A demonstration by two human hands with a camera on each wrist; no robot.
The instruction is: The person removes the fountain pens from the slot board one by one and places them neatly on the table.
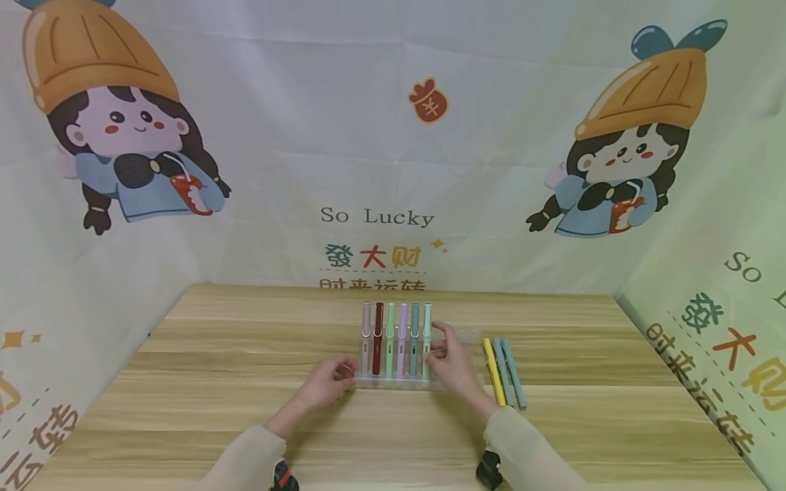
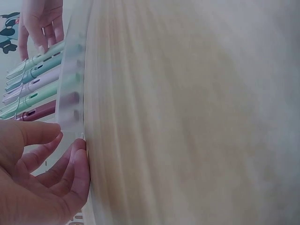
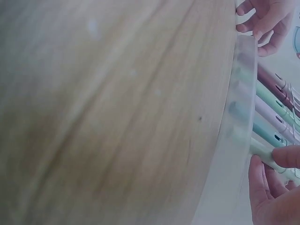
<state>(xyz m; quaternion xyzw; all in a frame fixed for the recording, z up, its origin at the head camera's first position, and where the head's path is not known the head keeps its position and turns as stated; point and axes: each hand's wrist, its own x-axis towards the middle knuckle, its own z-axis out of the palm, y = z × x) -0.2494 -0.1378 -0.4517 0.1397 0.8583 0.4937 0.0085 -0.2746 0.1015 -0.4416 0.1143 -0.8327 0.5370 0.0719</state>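
Note:
A clear plastic pen stand (image 1: 393,384) holds a row of upright, capped pens, among them a dark red pen (image 1: 378,339) and a teal pen (image 1: 414,340). My left hand (image 1: 332,378) is at the stand's left end, thumb on its corner and fingers curled around the edge. With thumb and fingers, my right hand (image 1: 456,363) pinches the pale mint pen (image 1: 427,327) at the right of the row. In the right wrist view, that mint pen (image 3: 261,150) lies between thumb and fingertips, its lower end behind the stand's frosted-looking front lip (image 3: 243,93).
To the right of the stand, a yellow pen (image 1: 494,372) and two blue-grey pens (image 1: 513,374) lie side by side on the wooden table (image 1: 245,354). A printed cloth (image 1: 282,136) hangs behind the table and along its sides.

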